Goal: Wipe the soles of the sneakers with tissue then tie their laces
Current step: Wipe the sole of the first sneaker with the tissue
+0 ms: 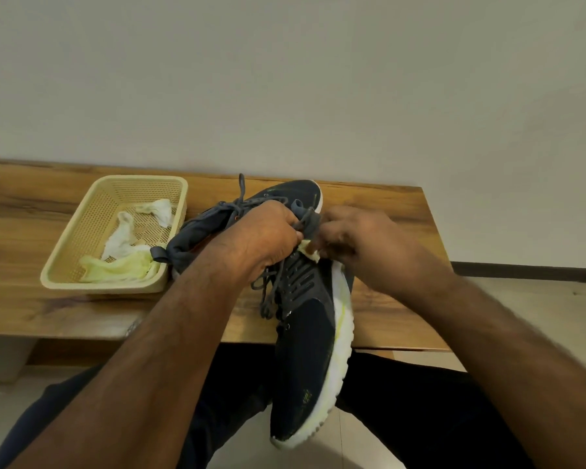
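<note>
A dark navy sneaker (307,360) with a white and yellow sole hangs over the table's front edge, toe towards me. My left hand (261,235) grips its collar and the grey laces (271,289), which hang loose. My right hand (356,242) pinches the heel tab area, with a small scrap of tissue (310,249) between the two hands. A second navy sneaker (285,194) lies behind on the table, partly hidden by my hands.
A cream plastic basket (82,231) with crumpled used tissues (122,252) stands on the left of the wooden table (403,231). A plain wall rises behind. My dark-trousered legs are under the table edge. Tiled floor shows at the right.
</note>
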